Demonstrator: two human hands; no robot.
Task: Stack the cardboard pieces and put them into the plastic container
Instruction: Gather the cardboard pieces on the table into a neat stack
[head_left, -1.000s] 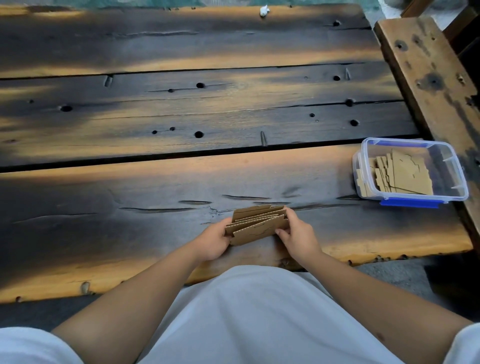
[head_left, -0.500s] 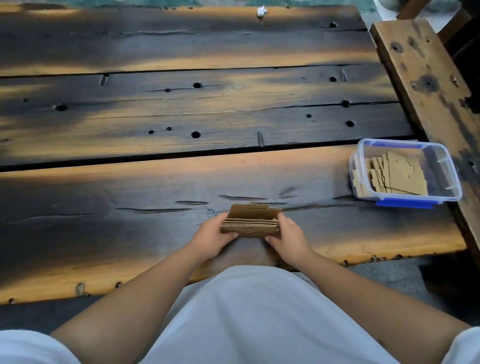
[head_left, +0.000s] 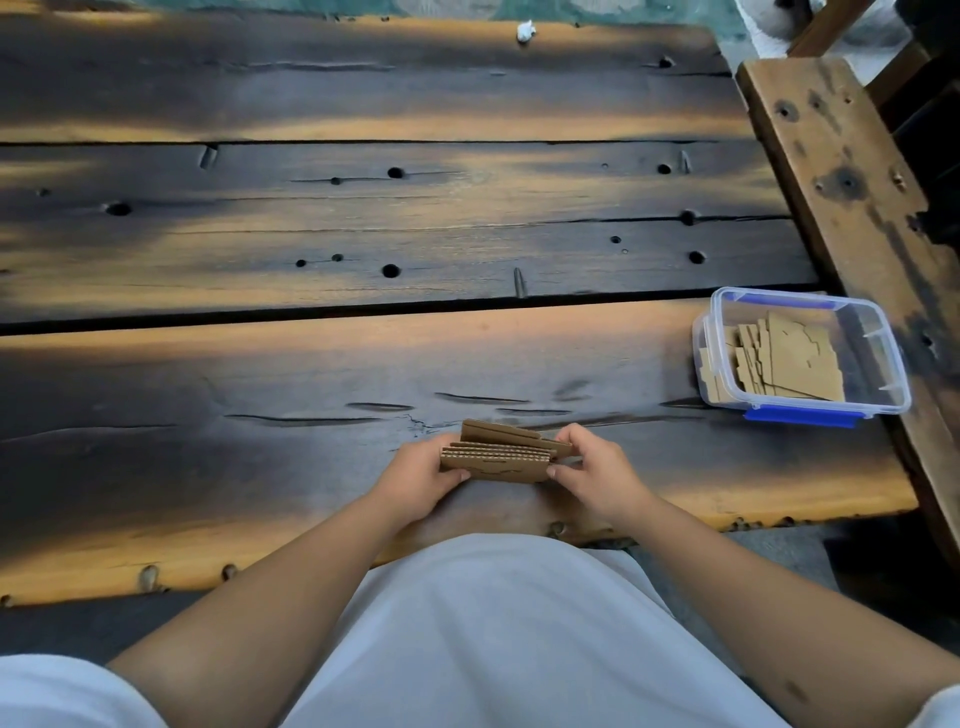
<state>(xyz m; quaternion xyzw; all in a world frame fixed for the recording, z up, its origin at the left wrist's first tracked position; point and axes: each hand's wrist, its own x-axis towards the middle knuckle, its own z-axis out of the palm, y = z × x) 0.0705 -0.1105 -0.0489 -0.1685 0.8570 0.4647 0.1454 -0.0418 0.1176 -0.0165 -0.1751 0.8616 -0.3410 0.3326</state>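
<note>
A small stack of brown cardboard pieces stands on edge on the dark wooden table, near its front edge. My left hand grips the stack's left end and my right hand grips its right end. The pieces are roughly lined up, with one piece sticking out behind the rest. A clear plastic container with blue clips sits at the table's right end. Several cardboard pieces lean inside it, toward its left side.
A weathered wooden beam runs diagonally along the table's right side, just behind the container. The table's planks have gaps and holes. A small white scrap lies at the far edge. My white clothing fills the bottom of the view.
The stack was tilted and fanned a second ago; both hands have since squared it up and set it on edge on the table. The container has not moved.
</note>
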